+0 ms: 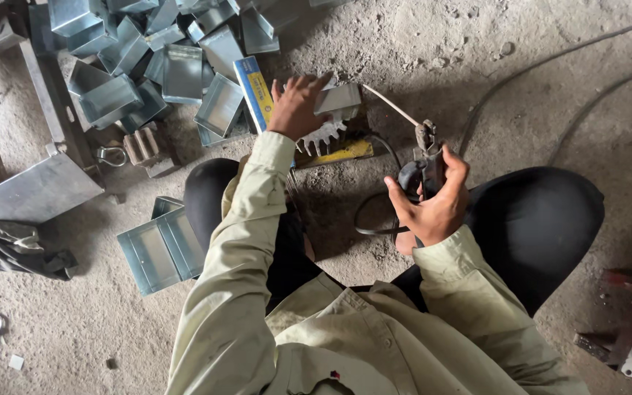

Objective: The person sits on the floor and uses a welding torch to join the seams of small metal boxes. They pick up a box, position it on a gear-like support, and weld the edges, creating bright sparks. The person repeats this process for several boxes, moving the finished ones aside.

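Left hand (298,106) on grey metal box (338,99) beside blue-yellow carton (255,89); right hand (433,201) holds electrode holder (426,164)

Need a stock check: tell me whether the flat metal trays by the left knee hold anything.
Empty. The two trays lie open side up on the floor, and only bare metal shows inside them.

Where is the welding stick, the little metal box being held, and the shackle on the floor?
welding rod (389,104), head view, middle of the thin stick.
metal box (339,99), head view, its flat grey side.
shackle (113,155), head view, its curved loop.
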